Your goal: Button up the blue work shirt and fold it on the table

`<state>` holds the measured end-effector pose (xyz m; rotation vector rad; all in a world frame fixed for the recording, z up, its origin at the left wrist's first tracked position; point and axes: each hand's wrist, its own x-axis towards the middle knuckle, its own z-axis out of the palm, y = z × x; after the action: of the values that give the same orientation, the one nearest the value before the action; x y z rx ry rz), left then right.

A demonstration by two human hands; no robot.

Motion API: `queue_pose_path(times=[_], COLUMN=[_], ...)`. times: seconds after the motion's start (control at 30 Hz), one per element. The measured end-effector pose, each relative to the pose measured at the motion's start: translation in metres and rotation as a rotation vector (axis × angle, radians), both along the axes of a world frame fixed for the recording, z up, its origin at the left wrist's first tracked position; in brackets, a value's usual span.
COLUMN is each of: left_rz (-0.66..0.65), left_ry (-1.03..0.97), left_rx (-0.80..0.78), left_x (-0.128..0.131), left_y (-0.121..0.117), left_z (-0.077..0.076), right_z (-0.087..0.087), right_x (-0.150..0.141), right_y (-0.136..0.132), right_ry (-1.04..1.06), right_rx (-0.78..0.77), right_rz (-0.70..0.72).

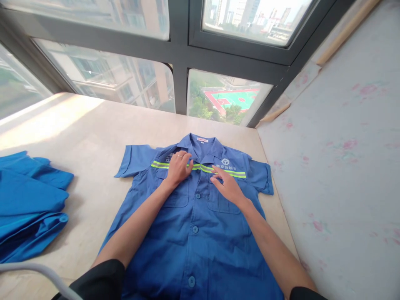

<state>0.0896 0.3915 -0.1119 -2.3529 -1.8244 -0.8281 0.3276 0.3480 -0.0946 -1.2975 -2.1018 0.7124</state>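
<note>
Blue short-sleeved shirt [196, 216], lime chest stripe [205, 168], lies flat beneath left grip [179, 168] (hold: cannot tell) and right grip [228, 186] (released).

Both forearms reach forward, slanting in toward each other. The left hand [179, 167] shows its back, fingers bent down (tips mostly hidden from view), thumb turned inward. The right hand [229, 188], well apart from it, points inward with fingers loosely curled and slightly spread, its wrist nearly straight.
</note>
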Motion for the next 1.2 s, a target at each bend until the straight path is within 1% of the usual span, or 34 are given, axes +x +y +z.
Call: queue_pose_path(times=[0.07, 0.17, 0.2, 0.27, 0.33, 0.43, 0.53, 0.6, 0.67, 0.73, 0.8, 0.9, 0.97, 1.1, 1.2], left_rz=[-0.137, -0.336, -0.372, -0.390, -0.365, -0.254, -0.139, -0.103, -0.076, -0.043, -0.019, -0.018, -0.011, 0.031, -0.002], left_ry=[-0.038, -0.068, -0.069, -0.062, -0.059, -0.118, -0.203, -0.234, -0.260, -0.294, -0.324, -0.367, -0.418, -0.593, -0.789], left_rx=[-0.036, -0.152, -0.177, -0.204, -0.232, -0.283, -0.343, -0.379, -0.404, -0.424, -0.442, -0.463, -0.481, -0.525, -0.573], left_x=[-0.002, -0.004, -0.005, -0.004, -0.002, 0.006, 0.016, 0.022, 0.025, 0.027, 0.027, 0.026, 0.025, 0.027, 0.029], left_y=[-0.004, -0.006, -0.007, -0.008, -0.011, -0.016, -0.018, -0.017, -0.016, -0.014, -0.014, -0.013, -0.012, -0.010, -0.010], left_z=[0.001, 0.002, 0.002, 0.002, 0.003, 0.005, 0.011, 0.015, 0.017, 0.018, 0.018, 0.019, 0.021, 0.022, 0.020], right_z=[0.005, 0.009, 0.009, 0.010, 0.010, 0.016, 0.027, 0.034, 0.035, 0.030, 0.021, 0.006, -0.001, -0.010, -0.016], right_x=[-0.008, -0.022, -0.025, -0.029, -0.030, -0.025, -0.020, -0.020, -0.024, -0.029, -0.033, -0.033, -0.030, -0.023, -0.021], right_y=[0.014, 0.034, 0.040, 0.051, 0.059, 0.068, 0.073, 0.074, 0.073, 0.072, 0.071, 0.069, 0.068, 0.065, 0.063], right_ry=[0.033, -0.035, -0.081, -0.187, -0.279, -0.348, -0.329, -0.290, -0.276, -0.282, -0.263, -0.206, -0.179, -0.065, 0.015], right_rx=[0.051, 0.151, 0.163, 0.158, 0.154, 0.214, 0.311, 0.367, 0.392, 0.377, 0.343, 0.320, 0.327, 0.371, 0.425], right_rz=[0.039, 0.170, 0.224, 0.330, 0.389, 0.400, 0.408, 0.414, 0.430, 0.453, 0.462, 0.423, 0.393, 0.350, 0.327])
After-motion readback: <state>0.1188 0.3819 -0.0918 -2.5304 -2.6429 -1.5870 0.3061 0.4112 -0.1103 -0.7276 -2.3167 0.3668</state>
